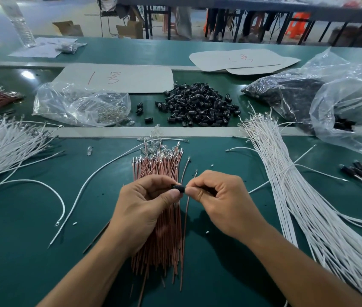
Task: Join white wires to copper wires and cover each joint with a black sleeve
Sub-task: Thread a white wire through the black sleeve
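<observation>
My left hand [146,202] and my right hand [217,198] meet above a bundle of copper wires [160,171] lying lengthwise in the middle of the green table [31,251]. Between the fingertips of both hands sits one small black sleeve [179,188]. A single copper wire [185,216] hangs down from the pinch. A large sheaf of white wires [304,207] fans out on the right; another white bundle [5,147] lies at the left. A heap of loose black sleeves [197,105] lies beyond the copper bundle.
A clear bag of small glass bulbs [82,105] lies back left, and big plastic bags of black parts [330,94] back right. Finished sleeved wires [361,171] rest at the far right. Loose white wires [49,191] curve across the left of the table. Cardboard sheets [118,77] lie behind.
</observation>
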Demonstrator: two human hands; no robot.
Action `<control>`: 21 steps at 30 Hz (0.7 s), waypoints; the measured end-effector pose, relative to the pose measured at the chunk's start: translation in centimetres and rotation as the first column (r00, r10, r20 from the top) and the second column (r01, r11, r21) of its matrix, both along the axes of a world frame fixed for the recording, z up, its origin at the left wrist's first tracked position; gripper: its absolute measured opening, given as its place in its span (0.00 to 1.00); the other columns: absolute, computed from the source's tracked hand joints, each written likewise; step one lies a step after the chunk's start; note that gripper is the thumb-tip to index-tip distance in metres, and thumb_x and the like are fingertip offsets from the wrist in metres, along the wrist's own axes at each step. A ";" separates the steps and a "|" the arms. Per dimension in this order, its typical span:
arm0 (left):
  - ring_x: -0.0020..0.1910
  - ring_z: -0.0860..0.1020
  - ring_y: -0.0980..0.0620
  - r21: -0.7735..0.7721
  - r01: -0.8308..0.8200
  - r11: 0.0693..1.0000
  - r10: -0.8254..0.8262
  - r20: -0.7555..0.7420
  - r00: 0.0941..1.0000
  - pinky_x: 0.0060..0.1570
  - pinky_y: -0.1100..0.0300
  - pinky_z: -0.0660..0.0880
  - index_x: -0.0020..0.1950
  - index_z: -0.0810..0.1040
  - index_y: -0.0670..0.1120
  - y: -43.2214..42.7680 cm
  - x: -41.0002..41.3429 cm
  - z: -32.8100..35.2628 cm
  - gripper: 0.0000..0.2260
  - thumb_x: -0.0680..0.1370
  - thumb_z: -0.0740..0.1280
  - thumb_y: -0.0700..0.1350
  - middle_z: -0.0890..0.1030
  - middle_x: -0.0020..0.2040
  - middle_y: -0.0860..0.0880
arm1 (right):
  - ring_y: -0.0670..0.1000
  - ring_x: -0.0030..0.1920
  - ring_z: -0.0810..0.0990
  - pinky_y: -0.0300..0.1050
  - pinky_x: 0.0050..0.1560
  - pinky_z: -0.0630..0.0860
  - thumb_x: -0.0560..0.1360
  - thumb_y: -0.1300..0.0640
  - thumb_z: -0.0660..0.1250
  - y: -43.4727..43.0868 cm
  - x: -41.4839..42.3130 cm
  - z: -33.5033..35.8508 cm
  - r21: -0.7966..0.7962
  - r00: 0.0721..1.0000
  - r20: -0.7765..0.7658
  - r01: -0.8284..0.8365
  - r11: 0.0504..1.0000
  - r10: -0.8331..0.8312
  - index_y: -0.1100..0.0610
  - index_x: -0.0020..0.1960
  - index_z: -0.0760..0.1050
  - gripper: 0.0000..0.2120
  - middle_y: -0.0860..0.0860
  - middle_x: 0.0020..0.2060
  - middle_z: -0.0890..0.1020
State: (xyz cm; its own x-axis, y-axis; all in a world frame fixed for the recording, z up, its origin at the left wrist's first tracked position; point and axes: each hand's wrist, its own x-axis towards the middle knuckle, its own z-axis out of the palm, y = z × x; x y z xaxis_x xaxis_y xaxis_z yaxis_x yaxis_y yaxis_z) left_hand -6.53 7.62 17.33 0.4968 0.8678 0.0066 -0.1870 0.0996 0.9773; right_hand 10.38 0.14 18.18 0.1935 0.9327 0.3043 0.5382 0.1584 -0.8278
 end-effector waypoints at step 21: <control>0.43 0.83 0.51 0.040 0.017 0.999 -0.015 -0.061 0.998 0.47 0.63 0.79 0.46 0.85 0.45 0.2 -0.1 -0.4 0.08 0.68 0.76 0.42 0.86 0.43 0.44 | 0.41 0.32 0.76 0.29 0.37 0.70 0.77 0.62 0.73 -0.1 -1.0 -0.7 -0.058 0.990 -0.032 0.139 0.989 -0.141 0.55 0.46 0.84 0.03 0.42 0.32 0.80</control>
State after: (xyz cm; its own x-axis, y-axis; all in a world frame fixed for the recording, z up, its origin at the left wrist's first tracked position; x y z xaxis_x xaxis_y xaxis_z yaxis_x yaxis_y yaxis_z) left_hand -6.66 7.86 16.95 0.5112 0.8594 0.0111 -0.1262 0.0623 0.9900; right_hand 9.42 0.01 17.46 0.3327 0.9110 0.2435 0.5218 0.0372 -0.8522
